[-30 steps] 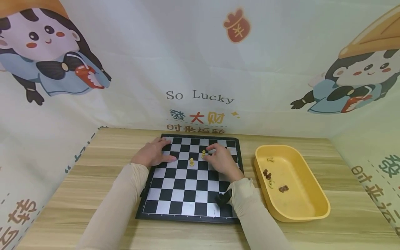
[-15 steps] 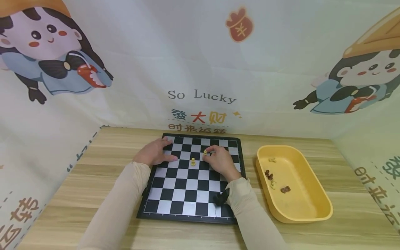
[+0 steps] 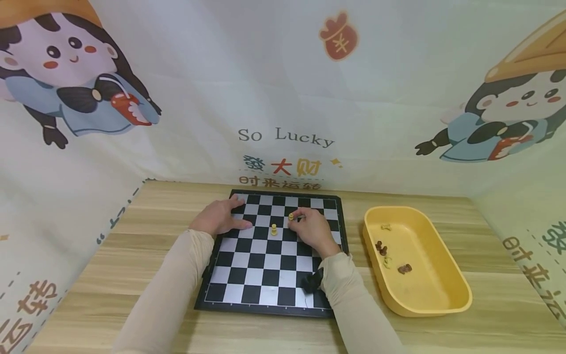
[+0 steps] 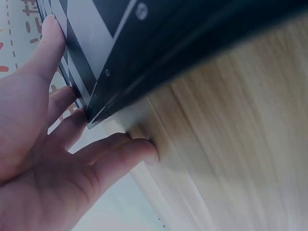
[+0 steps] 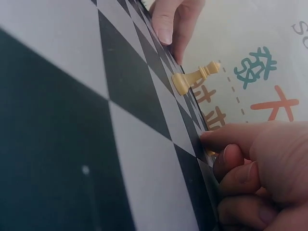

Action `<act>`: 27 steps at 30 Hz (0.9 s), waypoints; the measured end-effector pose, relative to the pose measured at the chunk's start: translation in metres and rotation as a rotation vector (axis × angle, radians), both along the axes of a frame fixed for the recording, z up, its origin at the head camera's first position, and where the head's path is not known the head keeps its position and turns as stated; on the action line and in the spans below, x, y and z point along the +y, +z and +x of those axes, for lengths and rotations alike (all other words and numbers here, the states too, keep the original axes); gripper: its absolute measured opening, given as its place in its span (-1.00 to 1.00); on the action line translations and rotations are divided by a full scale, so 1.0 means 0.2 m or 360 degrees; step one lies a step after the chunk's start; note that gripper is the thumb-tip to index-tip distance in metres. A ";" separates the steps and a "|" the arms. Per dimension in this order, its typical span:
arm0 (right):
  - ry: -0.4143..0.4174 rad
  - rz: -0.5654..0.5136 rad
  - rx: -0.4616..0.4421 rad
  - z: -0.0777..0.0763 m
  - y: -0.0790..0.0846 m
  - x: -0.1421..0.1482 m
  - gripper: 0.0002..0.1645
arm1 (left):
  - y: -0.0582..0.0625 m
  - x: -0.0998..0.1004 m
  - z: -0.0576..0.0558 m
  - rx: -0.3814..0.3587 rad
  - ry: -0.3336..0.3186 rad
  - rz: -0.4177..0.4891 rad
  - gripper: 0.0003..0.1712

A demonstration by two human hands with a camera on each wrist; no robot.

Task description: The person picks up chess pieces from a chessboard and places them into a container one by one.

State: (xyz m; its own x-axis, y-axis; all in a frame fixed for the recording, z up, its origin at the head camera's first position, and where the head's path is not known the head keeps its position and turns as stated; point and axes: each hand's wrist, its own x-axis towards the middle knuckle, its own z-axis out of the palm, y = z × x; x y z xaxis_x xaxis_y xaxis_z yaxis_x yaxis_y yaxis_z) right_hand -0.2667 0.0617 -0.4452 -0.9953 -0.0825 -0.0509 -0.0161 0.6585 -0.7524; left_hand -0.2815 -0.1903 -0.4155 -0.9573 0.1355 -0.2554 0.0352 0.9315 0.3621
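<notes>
A black-and-white chessboard (image 3: 271,263) lies on the wooden table. My left hand (image 3: 216,216) rests at its far left side, thumb and index finger over the squares. In the left wrist view, the other fingers of that hand (image 4: 72,163) spread past the board's edge down to the table. Over the far right part of the board, my right hand (image 3: 314,228) pinches a small yellow chess piece (image 3: 290,216) between thumb and index finger; only its top shows in the head view. Another yellow chess piece (image 3: 274,229) stands upright between the hands, its collared stem clear in the right wrist view (image 5: 192,79).
To the right of the board stands a yellow plastic tray (image 3: 417,310). Several yellow and brown chess pieces lie in it, among them a brown one (image 3: 404,269). A printed cloth (image 3: 283,98) hangs behind the table. A black camera (image 3: 311,281) sits on my right wrist.
My right thumb and index finger have drawn in closer around the yellow piece. The left hand and the standing piece stay put; the head view has shifted slightly.
</notes>
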 end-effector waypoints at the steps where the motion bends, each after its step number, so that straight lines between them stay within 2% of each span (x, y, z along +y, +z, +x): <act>1: 0.0002 0.0007 0.0006 0.00 0.00 0.00 -0.73 | 0.00 0.00 0.00 0.0002 0.0002 -0.0001 0.02; 13: 0.0025 0.0005 0.0016 0.01 0.01 0.00 -0.72 | 0.01 -0.01 0.01 0.0001 0.0006 -0.0019 0.04; 20: 0.0013 -0.0116 -0.0004 0.01 0.02 -0.01 -0.74 | 0.00 -0.02 -0.01 0.0004 0.0005 -0.0026 0.04; 27: -0.0010 -0.0141 -0.0004 0.02 0.04 0.00 -0.75 | 0.00 -0.01 0.01 -0.0008 0.0023 0.0000 0.04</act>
State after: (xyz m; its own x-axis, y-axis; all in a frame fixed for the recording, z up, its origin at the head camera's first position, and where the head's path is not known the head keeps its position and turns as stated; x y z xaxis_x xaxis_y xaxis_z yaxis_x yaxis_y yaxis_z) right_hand -0.2624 0.0624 -0.4365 -0.9957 -0.0807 -0.0462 -0.0103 0.5894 -0.8078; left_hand -0.2794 -0.1916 -0.4156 -0.9578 0.1218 -0.2603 0.0201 0.9319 0.3621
